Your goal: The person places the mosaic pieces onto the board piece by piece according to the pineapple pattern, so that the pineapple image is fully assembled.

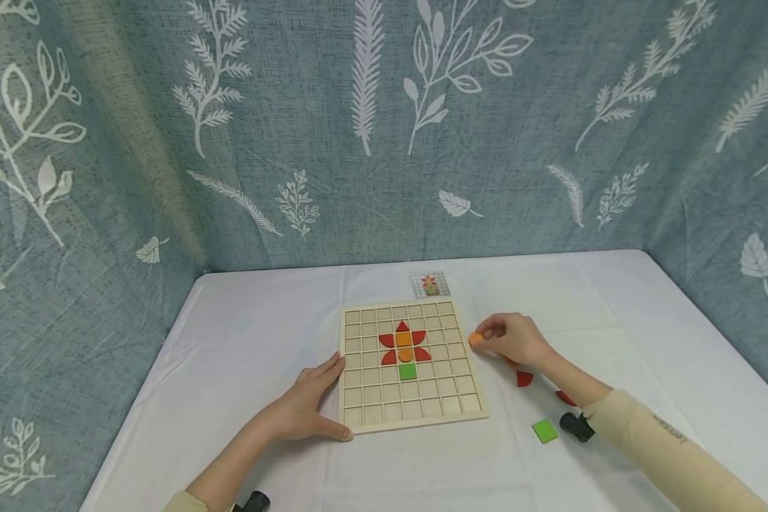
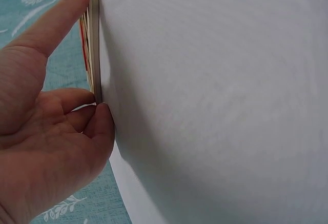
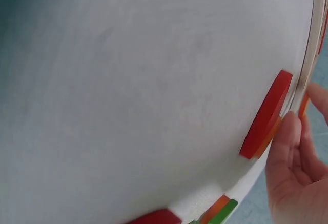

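A wooden grid board (image 1: 372, 398) lies on the table with a flower of red pieces around an orange square (image 1: 403, 339) and an orange circle (image 1: 406, 355). One green square (image 1: 407, 371) sits just below the circle. My left hand (image 1: 297, 412) rests along the board's left edge, fingers spread, thumb by the near left corner. Just off the board's right edge, my right hand (image 1: 517, 339) pinches a small orange piece (image 1: 476, 340) between thumb and fingertips; its full outline is partly covered. In the right wrist view this orange piece (image 3: 304, 105) shows between the fingers.
Beneath and beside the right forearm lie loose pieces: a red one (image 1: 524, 379), another red one (image 1: 565, 398), a partly hidden orange one (image 1: 510, 362) and a green square (image 1: 545, 431). A pattern card (image 1: 417, 286) lies behind the board. A patterned curtain (image 1: 333, 213) hangs behind the white-covered table (image 1: 262, 320).
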Motion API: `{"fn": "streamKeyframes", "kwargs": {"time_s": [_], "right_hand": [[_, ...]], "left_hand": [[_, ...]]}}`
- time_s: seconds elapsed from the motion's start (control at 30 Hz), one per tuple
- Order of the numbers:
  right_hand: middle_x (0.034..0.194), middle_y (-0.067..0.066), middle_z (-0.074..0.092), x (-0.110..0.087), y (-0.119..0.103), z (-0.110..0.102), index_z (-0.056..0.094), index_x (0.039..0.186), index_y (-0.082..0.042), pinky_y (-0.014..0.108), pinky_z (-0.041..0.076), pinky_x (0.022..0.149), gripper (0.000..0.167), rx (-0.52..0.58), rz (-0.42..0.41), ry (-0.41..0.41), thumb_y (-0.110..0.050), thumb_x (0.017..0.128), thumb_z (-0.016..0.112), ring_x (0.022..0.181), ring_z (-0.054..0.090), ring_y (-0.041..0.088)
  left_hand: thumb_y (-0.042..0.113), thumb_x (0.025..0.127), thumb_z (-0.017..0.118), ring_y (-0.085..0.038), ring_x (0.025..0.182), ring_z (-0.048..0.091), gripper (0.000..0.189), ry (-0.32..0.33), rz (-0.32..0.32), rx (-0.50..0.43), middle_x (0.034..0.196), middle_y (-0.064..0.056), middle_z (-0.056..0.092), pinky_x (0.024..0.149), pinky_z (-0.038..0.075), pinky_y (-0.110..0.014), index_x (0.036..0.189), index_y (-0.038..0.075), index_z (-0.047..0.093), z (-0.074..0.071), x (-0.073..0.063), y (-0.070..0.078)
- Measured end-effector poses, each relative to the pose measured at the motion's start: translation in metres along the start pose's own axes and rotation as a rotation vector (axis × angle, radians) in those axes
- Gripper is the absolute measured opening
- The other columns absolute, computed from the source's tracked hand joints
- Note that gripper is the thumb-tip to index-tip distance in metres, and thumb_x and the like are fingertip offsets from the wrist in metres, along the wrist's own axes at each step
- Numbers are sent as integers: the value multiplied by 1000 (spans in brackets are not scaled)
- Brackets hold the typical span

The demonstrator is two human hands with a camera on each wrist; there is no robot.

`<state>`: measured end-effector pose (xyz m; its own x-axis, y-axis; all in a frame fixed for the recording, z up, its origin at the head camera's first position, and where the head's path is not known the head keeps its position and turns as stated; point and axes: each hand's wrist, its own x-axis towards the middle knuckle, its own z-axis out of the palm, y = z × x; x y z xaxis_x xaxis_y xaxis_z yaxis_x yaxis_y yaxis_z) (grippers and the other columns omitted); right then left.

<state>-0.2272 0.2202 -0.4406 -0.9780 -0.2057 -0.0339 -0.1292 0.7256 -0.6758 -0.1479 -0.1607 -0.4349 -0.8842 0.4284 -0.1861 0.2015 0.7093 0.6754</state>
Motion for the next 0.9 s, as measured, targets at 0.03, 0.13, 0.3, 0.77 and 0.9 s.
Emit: {"fn": "streamKeyframes", "kwargs": {"time_s": [0.03, 0.13, 0.3, 0.77, 0.9], "right_hand": [[81, -2, 67, 0, -1, 0, 73, 98, -7, 29, 48, 62, 24, 13, 1, 9, -24, 82, 78, 69, 58, 13], [84, 0, 69, -2, -5, 4, 72, 100, -6, 28, 52, 61, 25, 86, 18, 16, -22, 82, 78, 70, 63, 13], [83, -2, 69, -5, -18, 13, 72, 100, -7, 28, 52, 64, 30, 144, 9, -20, -27, 79, 81, 72, 64, 13], [69, -10, 61, -1, -47, 43, 73, 91, -11, 25, 47, 65, 22, 47, -215, -155, -26, 78, 82, 64, 56, 8], [69, -10, 60, -1, -51, 47, 72, 90, -11, 25, 47, 63, 20, 43, -255, -184, -24, 79, 82, 63, 55, 7]], "left_hand": [[39, 63, 91, -37, 139, 25, 117, 1, -1, 1, 161, -16, 17, 109, 28, -59, 152, -1, 26, 0, 0, 0], [40, 62, 91, -38, 139, 25, 118, 2, -7, 1, 160, -16, 18, 109, 28, -59, 152, -1, 26, 1, 0, 0], [39, 63, 91, -38, 139, 25, 118, -1, -2, -5, 160, -17, 18, 108, 28, -59, 152, -1, 26, 1, 0, -1], [39, 63, 91, -37, 139, 25, 117, 3, 7, -3, 160, -17, 18, 108, 28, -59, 152, -1, 26, 1, 0, -1], [39, 63, 91, -38, 139, 24, 117, 6, 4, -4, 160, -17, 18, 108, 28, -60, 152, -1, 26, 2, 0, -1]]}}
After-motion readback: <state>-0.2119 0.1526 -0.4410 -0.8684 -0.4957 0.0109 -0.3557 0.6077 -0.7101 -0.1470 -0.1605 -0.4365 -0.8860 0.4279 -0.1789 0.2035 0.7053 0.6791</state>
